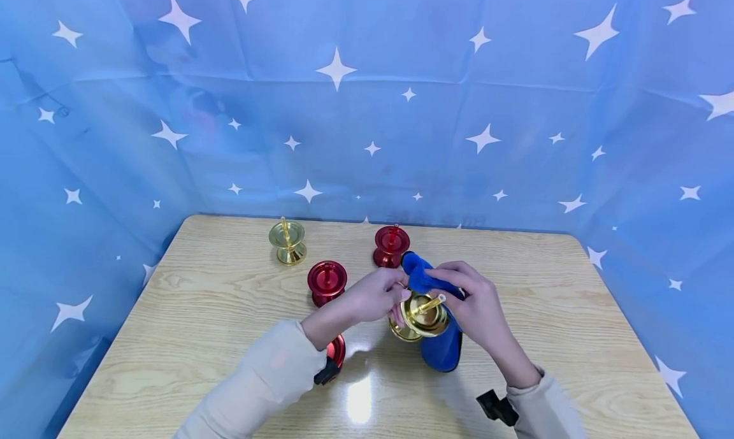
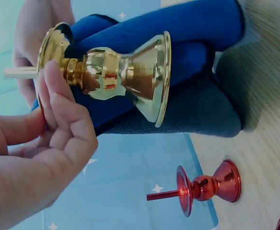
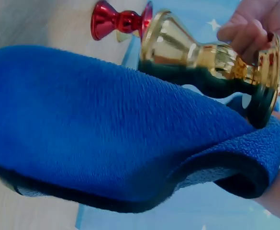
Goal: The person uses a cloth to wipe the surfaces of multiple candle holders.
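My left hand [image 1: 375, 295] pinches the dished rim of a shiny gold candle holder [image 1: 427, 321], which is tilted with its spike toward the upper right. In the left wrist view the left hand's [image 2: 58, 134] thumb and fingers grip that rim, and the gold candle holder [image 2: 104, 74] shows its flared base. A blue cloth with dark edging [image 1: 441, 350] hangs from my right hand [image 1: 473, 302], its upper part bunched between thumb and fingers by the rim. In the right wrist view the cloth [image 3: 82, 115] hides the holder's lower side.
Red candle holders stand at the table's back [image 1: 392, 244], left of the left hand [image 1: 327, 280] and partly behind the left forearm [image 1: 339, 348]. Another gold candle holder [image 1: 289, 244] is at the back left. A blue starry curtain [image 1: 367, 107] borders the wooden table [image 1: 218, 299].
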A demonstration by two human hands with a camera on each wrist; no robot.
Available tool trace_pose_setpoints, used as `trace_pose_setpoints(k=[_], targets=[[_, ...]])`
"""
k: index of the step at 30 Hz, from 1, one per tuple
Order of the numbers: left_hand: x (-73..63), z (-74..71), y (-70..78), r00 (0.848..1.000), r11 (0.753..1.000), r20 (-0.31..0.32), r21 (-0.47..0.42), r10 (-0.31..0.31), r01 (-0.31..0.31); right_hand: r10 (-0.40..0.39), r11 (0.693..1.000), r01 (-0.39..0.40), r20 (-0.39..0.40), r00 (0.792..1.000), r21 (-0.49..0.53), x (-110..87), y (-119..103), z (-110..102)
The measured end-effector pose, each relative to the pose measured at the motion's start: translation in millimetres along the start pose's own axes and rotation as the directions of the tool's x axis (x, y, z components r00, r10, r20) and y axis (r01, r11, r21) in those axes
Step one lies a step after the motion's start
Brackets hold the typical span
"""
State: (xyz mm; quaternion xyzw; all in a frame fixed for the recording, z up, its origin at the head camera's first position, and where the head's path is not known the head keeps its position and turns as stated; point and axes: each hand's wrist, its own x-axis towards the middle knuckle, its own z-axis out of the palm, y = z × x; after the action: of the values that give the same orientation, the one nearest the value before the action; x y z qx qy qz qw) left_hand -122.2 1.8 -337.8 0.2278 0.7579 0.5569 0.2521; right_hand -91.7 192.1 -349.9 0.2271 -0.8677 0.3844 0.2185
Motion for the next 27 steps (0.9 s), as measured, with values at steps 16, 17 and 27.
trace_pose_setpoints(k=[16, 17, 27], targets=[[2.3, -0.2, -3.8, 0.964, 0.990, -0.239, -0.105, -0.120, 0.097, 0.094, 0.995, -0.093, -0.075, 0.993, 0.023, -17.0, -7.5, 9.0], [2.6, -0.5, -4.4, 0.966, 0.990, -0.234, -0.105, -0.115, 0.092, 0.100, 0.995, -0.099, -0.081, 0.992, 0.022, -17.5, -7.3, 9.5], [1.2, 4.8, -3.7, 0.999, 1.000, -0.018, -0.003, -0.027, 0.027, -0.029, 1.000, 0.029, 0.006, 1.000, 0.008, -1.5, -2.9, 1.8]])
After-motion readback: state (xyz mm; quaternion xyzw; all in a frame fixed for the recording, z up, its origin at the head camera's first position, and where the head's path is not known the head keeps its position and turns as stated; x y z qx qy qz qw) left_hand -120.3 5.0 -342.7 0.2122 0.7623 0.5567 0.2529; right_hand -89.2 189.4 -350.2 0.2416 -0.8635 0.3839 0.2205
